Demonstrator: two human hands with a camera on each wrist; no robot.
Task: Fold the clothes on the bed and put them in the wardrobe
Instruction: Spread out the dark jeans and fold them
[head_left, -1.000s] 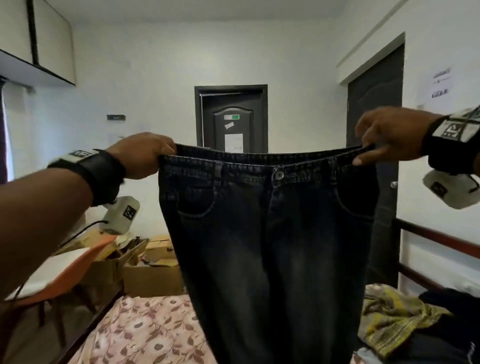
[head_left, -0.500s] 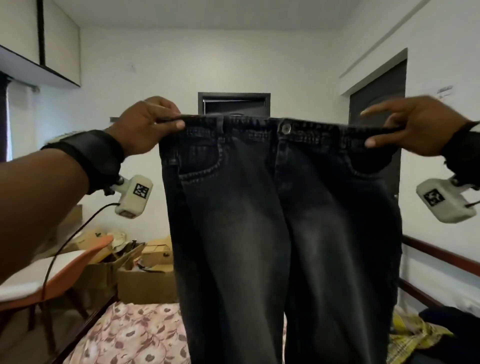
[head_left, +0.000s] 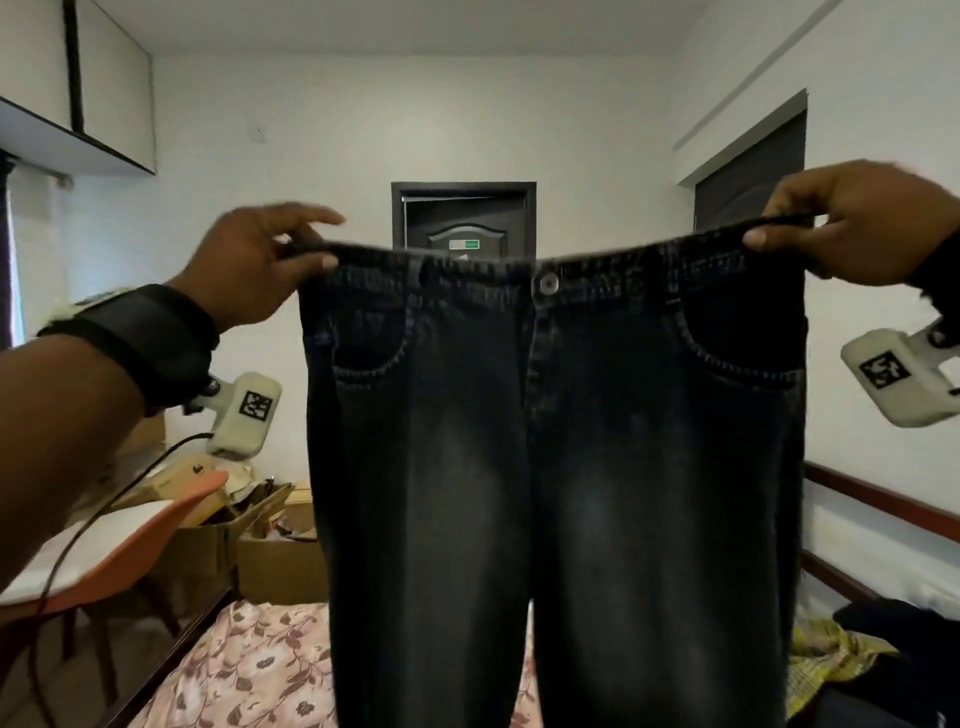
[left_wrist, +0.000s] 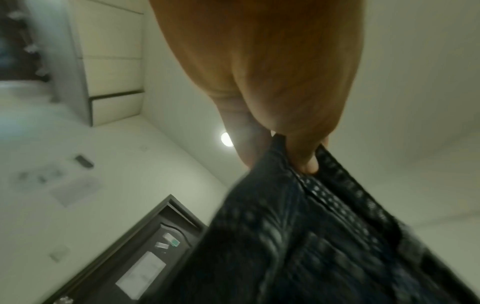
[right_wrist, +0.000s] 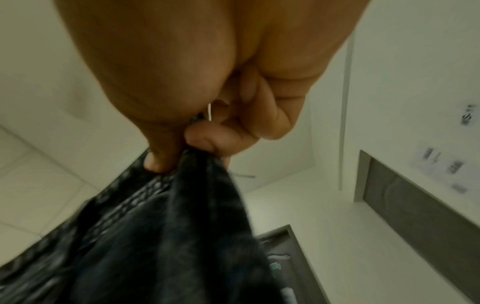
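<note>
jeans (head_left: 550, 467) (dark faded denim) hang flat — left hand (head_left: 260, 265) and right hand (head_left: 857, 223) pinch the waistband.

Dark faded jeans (head_left: 550, 467), buttoned, hanging spread upright above floral bed (head_left: 249, 670).

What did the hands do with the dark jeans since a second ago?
Both hands lifted the jeans a little and pulled the waistband flatter and tauter. The left hand now has its forefinger sticking out above the band. What stayed: the left hand and the right hand pinch the same waistband corners, the legs hang down over the bed, and the button faces the camera.
</note>
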